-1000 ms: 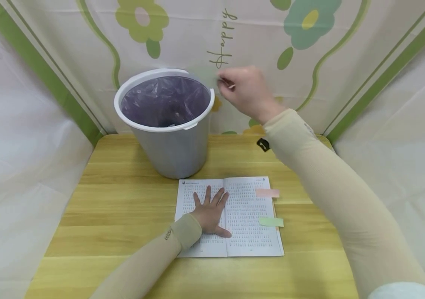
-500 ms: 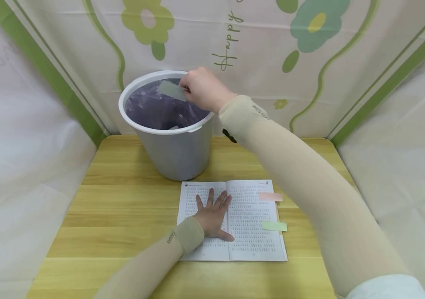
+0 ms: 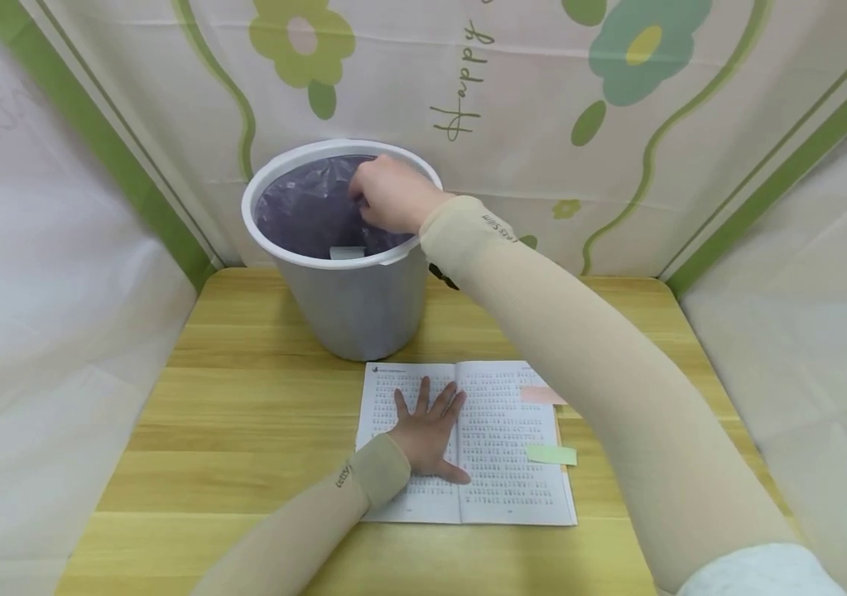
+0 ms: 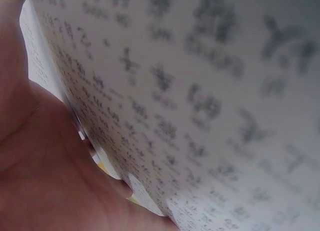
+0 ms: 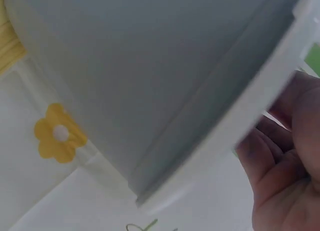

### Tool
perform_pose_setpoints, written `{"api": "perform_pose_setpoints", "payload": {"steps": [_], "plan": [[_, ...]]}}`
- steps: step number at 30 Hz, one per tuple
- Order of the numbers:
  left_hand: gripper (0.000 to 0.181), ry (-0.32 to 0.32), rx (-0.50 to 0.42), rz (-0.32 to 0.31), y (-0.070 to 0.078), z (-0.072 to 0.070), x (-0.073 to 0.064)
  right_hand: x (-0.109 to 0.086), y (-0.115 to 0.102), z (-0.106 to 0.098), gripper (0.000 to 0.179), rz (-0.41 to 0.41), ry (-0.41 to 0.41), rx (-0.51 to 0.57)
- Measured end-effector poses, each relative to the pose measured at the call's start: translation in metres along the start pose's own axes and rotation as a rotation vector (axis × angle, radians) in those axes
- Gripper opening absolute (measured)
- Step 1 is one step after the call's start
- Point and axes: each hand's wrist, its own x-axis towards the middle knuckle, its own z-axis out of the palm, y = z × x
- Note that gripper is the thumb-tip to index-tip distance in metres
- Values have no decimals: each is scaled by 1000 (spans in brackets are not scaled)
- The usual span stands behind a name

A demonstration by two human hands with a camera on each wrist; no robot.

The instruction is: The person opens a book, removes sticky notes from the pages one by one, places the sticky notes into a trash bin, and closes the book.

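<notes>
My left hand (image 3: 423,437) lies with spread fingers on the left page of an open book (image 3: 508,439); the left wrist view shows its palm (image 4: 60,166) against a printed page (image 4: 165,91). A pink sticky tab (image 3: 540,396) and a green sticky tab (image 3: 551,454) stick out from the book's right edge. My right hand (image 3: 392,194) is over the mouth of a grey trash can (image 3: 356,310), fingers loosely bent and nothing seen between them. In the right wrist view its fingertips are hidden behind the white rim (image 5: 225,136). A pale strip of paper (image 3: 347,252) is inside the can.
A dark plastic bag (image 3: 304,207) lines the can, which stands at the back of a wooden table (image 3: 244,397). Cloth walls with printed flowers (image 3: 639,45) enclose the table on the back and both sides.
The right hand has moved left from beside the can to over its mouth. The pale grey-green strip it pinched has left its fingers, and a pale strip shows lower inside. The left hand stays put.
</notes>
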Motion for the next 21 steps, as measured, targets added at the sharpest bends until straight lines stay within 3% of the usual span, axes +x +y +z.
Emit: {"api": "perform_pose_setpoints", "payload": {"steps": [11, 21], "plan": [[131, -12, -28, 6, -2, -2, 1, -21, 16, -29, 31, 19, 83, 53], [131, -11, -4, 7, -5, -3, 2, -73, 43, -55, 28, 27, 293, 92]]}}
